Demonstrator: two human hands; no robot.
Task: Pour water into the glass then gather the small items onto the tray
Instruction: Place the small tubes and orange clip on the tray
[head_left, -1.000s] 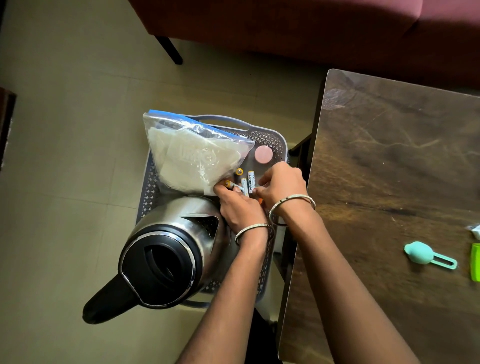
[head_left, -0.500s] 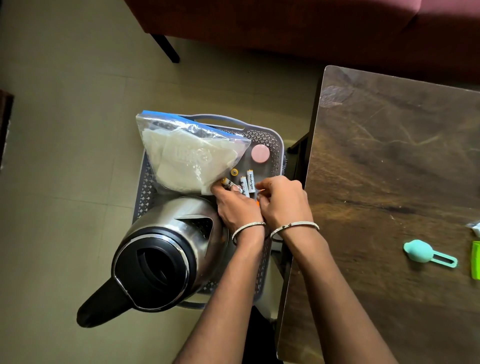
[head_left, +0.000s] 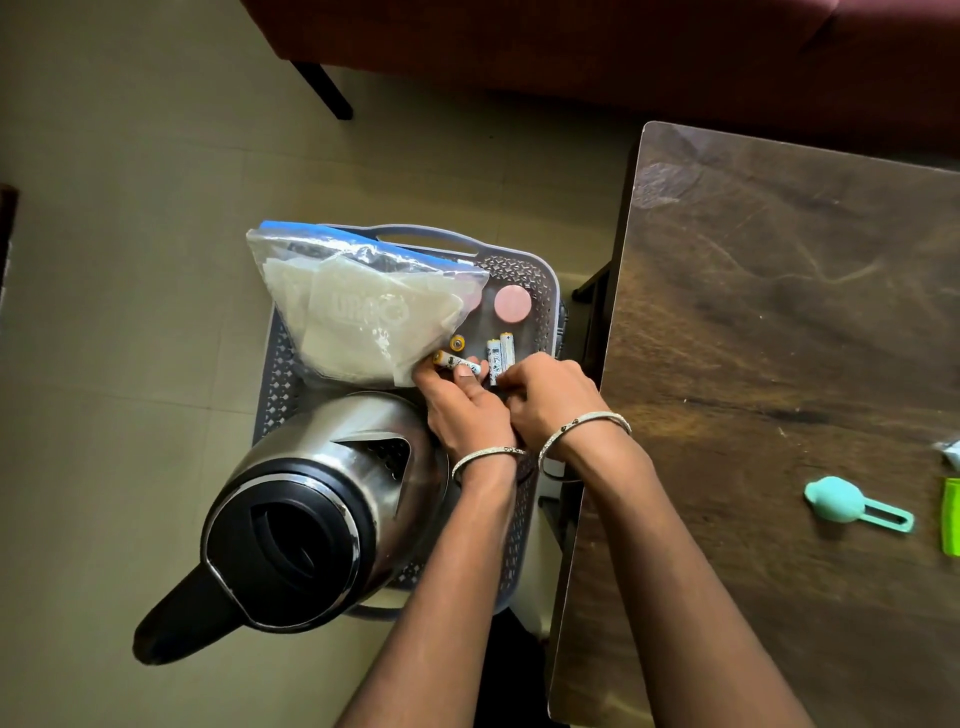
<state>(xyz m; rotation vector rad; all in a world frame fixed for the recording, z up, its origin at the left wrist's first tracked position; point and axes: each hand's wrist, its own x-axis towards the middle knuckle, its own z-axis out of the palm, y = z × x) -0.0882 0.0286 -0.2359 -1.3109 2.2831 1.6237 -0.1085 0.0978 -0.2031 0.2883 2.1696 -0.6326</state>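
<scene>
Batteries, far right part of the grey tray (head_left: 540, 270):
- One tilted battery (head_left: 457, 362) is being pinched by the left hand (head_left: 462, 410), thumb on top and fingers curled beneath.
- A battery pair (head_left: 500, 356) is lying side by side. Its near ends are being covered by the curled fingers of the right hand (head_left: 550, 397); whether it is being gripped or only touched cannot be told.
- A fourth battery (head_left: 457, 343) is being seen end-on, just beside the zip bag (head_left: 358, 317).

Step judged: the cells are being lined up inside the tray.

Surroundings:
- A pink disc (head_left: 512, 303) is lying beyond the pair.
- The near half of the tray is being filled by the steel kettle (head_left: 322, 499), and the left wrist is being held close against it.
- On the table (head_left: 779, 312), a teal piece (head_left: 836, 506) and a green item (head_left: 951, 517) are waiting, well apart from the tray.
- No glass is being shown.

Risks:
- The round cells are likely to be set rolling under the bag's corner if nudged.
- The kettle could be knocked by the crowded left wrist.
- The end-on cell could be toppled.
</scene>
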